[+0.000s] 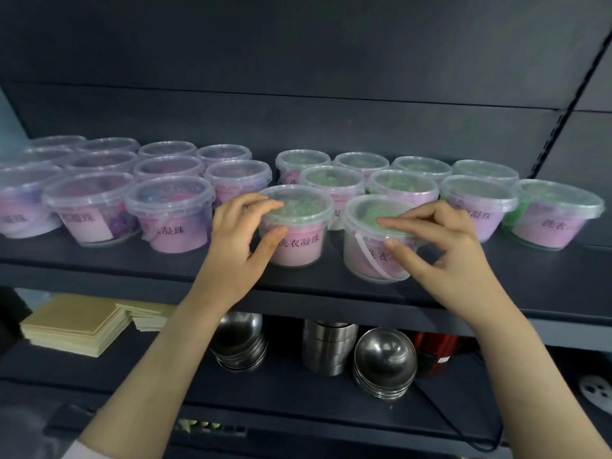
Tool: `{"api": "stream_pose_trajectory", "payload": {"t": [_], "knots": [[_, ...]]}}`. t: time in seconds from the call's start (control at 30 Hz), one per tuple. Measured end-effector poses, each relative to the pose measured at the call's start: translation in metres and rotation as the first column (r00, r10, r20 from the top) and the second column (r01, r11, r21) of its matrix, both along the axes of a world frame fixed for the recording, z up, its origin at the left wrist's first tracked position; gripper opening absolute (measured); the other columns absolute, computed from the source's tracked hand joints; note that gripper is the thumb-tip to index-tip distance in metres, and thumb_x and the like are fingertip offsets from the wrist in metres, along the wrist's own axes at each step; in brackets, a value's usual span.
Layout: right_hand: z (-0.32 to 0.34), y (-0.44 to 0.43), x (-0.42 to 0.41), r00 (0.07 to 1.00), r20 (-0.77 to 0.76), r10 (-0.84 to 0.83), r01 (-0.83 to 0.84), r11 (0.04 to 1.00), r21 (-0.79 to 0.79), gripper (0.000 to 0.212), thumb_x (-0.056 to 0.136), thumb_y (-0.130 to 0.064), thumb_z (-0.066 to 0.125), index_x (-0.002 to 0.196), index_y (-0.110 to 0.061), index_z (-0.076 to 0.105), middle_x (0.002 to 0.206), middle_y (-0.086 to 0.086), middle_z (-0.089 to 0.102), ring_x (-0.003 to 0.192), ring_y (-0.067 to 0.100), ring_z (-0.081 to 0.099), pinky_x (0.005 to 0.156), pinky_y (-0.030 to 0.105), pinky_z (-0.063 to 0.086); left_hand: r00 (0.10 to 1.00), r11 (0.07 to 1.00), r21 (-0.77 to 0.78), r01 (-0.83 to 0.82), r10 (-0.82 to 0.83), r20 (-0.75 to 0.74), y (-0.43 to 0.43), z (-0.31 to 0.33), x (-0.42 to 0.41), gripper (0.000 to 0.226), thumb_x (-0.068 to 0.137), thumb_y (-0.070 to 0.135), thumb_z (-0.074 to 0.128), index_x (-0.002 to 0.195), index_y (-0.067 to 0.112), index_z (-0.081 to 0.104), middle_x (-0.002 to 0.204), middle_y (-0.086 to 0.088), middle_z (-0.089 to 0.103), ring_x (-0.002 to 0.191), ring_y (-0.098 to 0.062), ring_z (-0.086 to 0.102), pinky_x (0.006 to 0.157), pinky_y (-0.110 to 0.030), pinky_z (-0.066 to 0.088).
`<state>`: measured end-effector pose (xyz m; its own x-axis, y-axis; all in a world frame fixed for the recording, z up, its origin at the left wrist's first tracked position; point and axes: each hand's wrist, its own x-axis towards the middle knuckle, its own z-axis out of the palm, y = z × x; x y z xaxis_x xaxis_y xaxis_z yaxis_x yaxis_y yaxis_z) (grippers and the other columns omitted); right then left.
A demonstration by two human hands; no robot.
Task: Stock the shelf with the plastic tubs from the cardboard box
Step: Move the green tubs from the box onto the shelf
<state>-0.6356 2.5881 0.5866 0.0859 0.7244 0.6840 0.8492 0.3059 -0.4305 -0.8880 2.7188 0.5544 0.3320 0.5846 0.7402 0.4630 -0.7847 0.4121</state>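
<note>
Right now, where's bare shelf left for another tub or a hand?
Bare: shelf front right of the tub in the right hand, and before the purple tubs. A narrow gap splits purple from green tubs; the left hand fills its front. Back rows are packed.

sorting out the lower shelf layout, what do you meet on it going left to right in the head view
yellow sheet stacks → stacked steel bowls → stacked steel cups → second steel bowl stack → red item

Soft, even light is falling from above, glinting palely on the lids of the gripped left tub (299, 246) and right tub (367, 260); below the grip, steel bowls (384, 356) are gleaming; frame edges are bowing and blurring.
</note>
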Motion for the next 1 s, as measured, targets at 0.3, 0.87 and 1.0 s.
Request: {"api": "stream_pose_trajectory", "payload": {"t": [0.3, 0.87, 1.0], "knots": [[-0.008, 0.012, -0.008, 0.996, -0.037, -0.081, 0.082, 0.997, 0.004, 0.026, 0.084, -0.029, 0.069, 0.110, -0.030, 0.071, 0.110, -0.005, 0.057, 0.109, 0.020, 0.045, 0.098, 0.008, 0.023, 0.995, 0.997, -0.031, 0.067, -0.065, 0.074, 0.000, -0.001, -0.003, 0.032, 0.094, 0.045, 0.046, 0.119, 0.029, 0.058, 0.130, 0.013, 0.050, 0.125, -0.010, 0.039, 0.105, -0.016, 0.025], [0.025, 0.000, -0.031, 0.981, 0.012, -0.194, 0.191, 0.951, -0.244, 0.029, 0.087, -0.016, 0.067, 0.114, -0.025, 0.070, 0.116, -0.004, 0.060, 0.109, 0.004, 0.049, 0.088, -0.003, 0.027, 0.957, 0.954, -0.127, 0.272, -0.253, 0.145, 0.005, 0.002, -0.005, 0.031, 0.097, 0.028, 0.049, 0.127, 0.018, 0.052, 0.152, -0.001, 0.033, 0.141, -0.011, 0.026, 0.112, -0.015, 0.017], [0.020, -0.004, -0.046, 0.971, 0.042, -0.236, 0.239, 0.949, -0.204, 0.030, 0.087, -0.010, 0.064, 0.116, -0.018, 0.068, 0.123, -0.003, 0.060, 0.120, 0.010, 0.050, 0.094, -0.001, 0.027, 0.970, 0.971, -0.029, 0.236, -0.234, 0.061, 0.007, 0.003, -0.008, 0.025, 0.096, 0.019, 0.053, 0.119, 0.013, 0.059, 0.140, -0.004, 0.047, 0.134, -0.023, 0.035, 0.114, -0.034, 0.022]]}}
